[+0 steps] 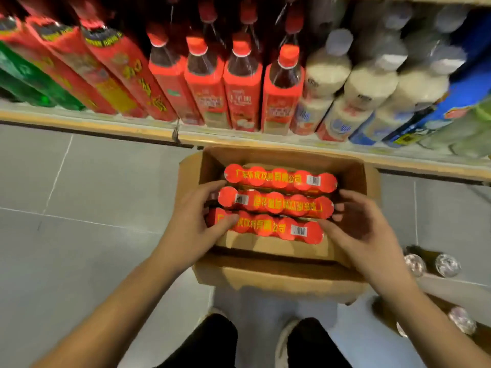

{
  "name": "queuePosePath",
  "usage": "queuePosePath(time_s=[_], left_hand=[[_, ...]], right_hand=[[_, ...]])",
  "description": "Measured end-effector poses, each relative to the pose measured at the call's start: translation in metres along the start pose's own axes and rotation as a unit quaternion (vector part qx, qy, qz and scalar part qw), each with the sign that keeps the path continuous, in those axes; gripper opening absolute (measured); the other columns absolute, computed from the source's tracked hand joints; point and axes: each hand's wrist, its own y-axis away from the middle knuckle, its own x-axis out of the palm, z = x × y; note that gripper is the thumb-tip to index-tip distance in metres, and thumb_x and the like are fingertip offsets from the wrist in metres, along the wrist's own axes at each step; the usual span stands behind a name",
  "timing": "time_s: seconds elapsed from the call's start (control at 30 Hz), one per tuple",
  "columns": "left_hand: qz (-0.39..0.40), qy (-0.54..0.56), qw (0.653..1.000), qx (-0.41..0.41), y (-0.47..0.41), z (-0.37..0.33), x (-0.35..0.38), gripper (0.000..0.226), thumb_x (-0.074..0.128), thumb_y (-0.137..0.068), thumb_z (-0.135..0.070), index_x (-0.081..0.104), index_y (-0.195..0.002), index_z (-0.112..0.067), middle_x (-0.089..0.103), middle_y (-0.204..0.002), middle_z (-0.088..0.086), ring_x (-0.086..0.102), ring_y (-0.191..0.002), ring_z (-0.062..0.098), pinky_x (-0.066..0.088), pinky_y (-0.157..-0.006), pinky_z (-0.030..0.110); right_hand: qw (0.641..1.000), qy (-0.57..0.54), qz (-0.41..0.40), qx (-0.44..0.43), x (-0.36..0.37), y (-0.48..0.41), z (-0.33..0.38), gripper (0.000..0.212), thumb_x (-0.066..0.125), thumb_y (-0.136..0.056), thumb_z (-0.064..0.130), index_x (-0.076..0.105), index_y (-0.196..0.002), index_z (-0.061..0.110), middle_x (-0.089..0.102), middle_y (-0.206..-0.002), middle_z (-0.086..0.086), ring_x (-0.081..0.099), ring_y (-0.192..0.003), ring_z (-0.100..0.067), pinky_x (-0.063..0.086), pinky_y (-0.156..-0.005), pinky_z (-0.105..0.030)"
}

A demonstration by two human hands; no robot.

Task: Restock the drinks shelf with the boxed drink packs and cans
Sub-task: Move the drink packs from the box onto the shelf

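An open cardboard box (281,277) sits on the floor in front of the drinks shelf (87,123). Inside lie three red shrink-wrapped can packs side by side: a far pack (279,177), a middle pack (276,204) and a near pack (265,228). My left hand (196,221) curls round the left ends of the middle and near packs, thumb on the near one. My right hand (364,229) reaches in at the right ends, fingers bent against the middle pack, thumb by the near pack.
The shelf holds red boxed packs (125,75) at left, red-capped bottles (241,86) in the middle, white bottles (329,83) and blue packs (451,102) at right. Loose can tops (446,265) show on the floor at right. Grey tiles (79,195) lie left of the box.
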Motion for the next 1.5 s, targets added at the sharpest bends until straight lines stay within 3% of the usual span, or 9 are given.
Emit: queuePosePath(time_s=[0.2, 0.27, 0.33, 0.4, 0.83, 1.03, 1.23, 1.4, 1.5], left_hand=[[0.004, -0.045, 0.999, 0.023, -0.038, 0.080, 0.057, 0.062, 0.072, -0.083, -0.050, 0.047, -0.139, -0.040, 0.050, -0.137, -0.020, 0.048, -0.127, 0.001, 0.049, -0.106, 0.038], [0.004, -0.059, 0.998, 0.029, -0.045, 0.095, 0.072, 0.060, 0.074, -0.084, -0.047, 0.047, -0.137, -0.040, 0.048, -0.137, -0.019, 0.046, -0.125, -0.004, 0.046, -0.107, 0.028], [0.011, -0.074, 0.997, 0.029, -0.048, 0.103, 0.085, 0.058, 0.076, -0.084, -0.042, 0.044, -0.133, -0.042, 0.047, -0.134, -0.017, 0.041, -0.115, -0.013, 0.033, -0.101, 0.005], [0.021, -0.087, 0.996, 0.022, -0.052, 0.112, 0.093, 0.061, 0.078, -0.082, -0.040, 0.047, -0.134, -0.036, 0.046, -0.131, -0.012, 0.038, -0.113, -0.011, 0.026, -0.095, -0.003], [0.021, -0.180, 0.981, -0.076, -0.054, 0.115, 0.104, 0.068, 0.078, -0.084, -0.034, 0.040, -0.140, -0.027, 0.036, -0.146, 0.009, 0.052, -0.128, 0.028, 0.044, -0.106, 0.035], [0.034, -0.193, 0.976, -0.093, -0.058, 0.117, 0.103, 0.075, 0.082, -0.079, -0.036, 0.037, -0.139, -0.026, 0.038, -0.149, 0.007, 0.051, -0.130, 0.026, 0.044, -0.107, 0.037], [0.036, -0.207, 0.976, -0.051, -0.055, 0.120, 0.104, 0.071, 0.087, -0.075, -0.024, 0.045, -0.132, -0.024, 0.046, -0.139, 0.005, 0.052, -0.123, 0.021, 0.043, -0.102, 0.029], [0.047, -0.214, 0.975, -0.043, -0.058, 0.125, 0.106, 0.071, 0.086, -0.075, -0.020, 0.046, -0.133, -0.024, 0.047, -0.139, 0.005, 0.052, -0.124, 0.023, 0.043, -0.101, 0.027], [0.067, -0.206, 0.974, -0.059, -0.059, 0.127, 0.110, 0.072, 0.085, -0.076, -0.018, 0.040, -0.132, -0.027, 0.046, -0.138, 0.006, 0.055, -0.120, 0.024, 0.043, -0.090, 0.023]], right_hand=[[0.998, 0.053, 0.034, 0.008, 0.035, -0.032, -0.097, 0.063, 0.080, -0.079, 0.043, 0.052, -0.136, 0.047, 0.061, -0.130, 0.024, 0.060, -0.118, 0.004, 0.051, -0.093, -0.024], [0.996, 0.078, 0.042, 0.012, 0.041, -0.037, -0.117, 0.063, 0.079, -0.079, 0.044, 0.051, -0.136, 0.048, 0.058, -0.131, 0.026, 0.056, -0.119, 0.006, 0.049, -0.093, -0.019], [0.994, 0.100, 0.044, 0.015, 0.045, -0.041, -0.130, 0.063, 0.079, -0.079, 0.043, 0.052, -0.135, 0.044, 0.057, -0.130, 0.025, 0.055, -0.120, 0.005, 0.047, -0.090, -0.016], [0.992, 0.121, 0.039, 0.017, 0.047, -0.047, -0.138, 0.059, 0.081, -0.078, 0.042, 0.055, -0.131, 0.041, 0.059, -0.124, 0.021, 0.057, -0.116, 0.003, 0.047, -0.086, -0.016], [0.974, 0.206, 0.077, 0.046, 0.051, -0.059, -0.156, 0.058, 0.090, -0.076, 0.028, 0.053, -0.118, 0.042, 0.049, -0.123, 0.010, 0.053, -0.098, 0.002, 0.037, -0.073, -0.005], [0.969, 0.220, 0.090, 0.071, 0.051, -0.063, -0.160, 0.062, 0.090, -0.076, 0.030, 0.049, -0.121, 0.041, 0.045, -0.122, 0.008, 0.049, -0.102, -0.005, 0.033, -0.071, -0.004], [0.957, 0.252, 0.100, 0.101, 0.049, -0.062, -0.157, 0.069, 0.088, -0.079, 0.031, 0.046, -0.133, 0.036, 0.042, -0.123, 0.008, 0.047, -0.101, -0.007, 0.039, -0.087, -0.019], [0.939, 0.302, 0.105, 0.127, 0.048, -0.064, -0.159, 0.077, 0.089, -0.078, 0.030, 0.044, -0.141, 0.034, 0.046, -0.120, 0.005, 0.054, -0.101, -0.015, 0.044, -0.088, -0.026], [0.919, 0.355, 0.112, 0.131, 0.050, -0.066, -0.160, 0.082, 0.087, -0.079, 0.028, 0.040, -0.146, 0.030, 0.053, -0.125, -0.001, 0.062, -0.111, -0.024, 0.052, -0.088, -0.034]])
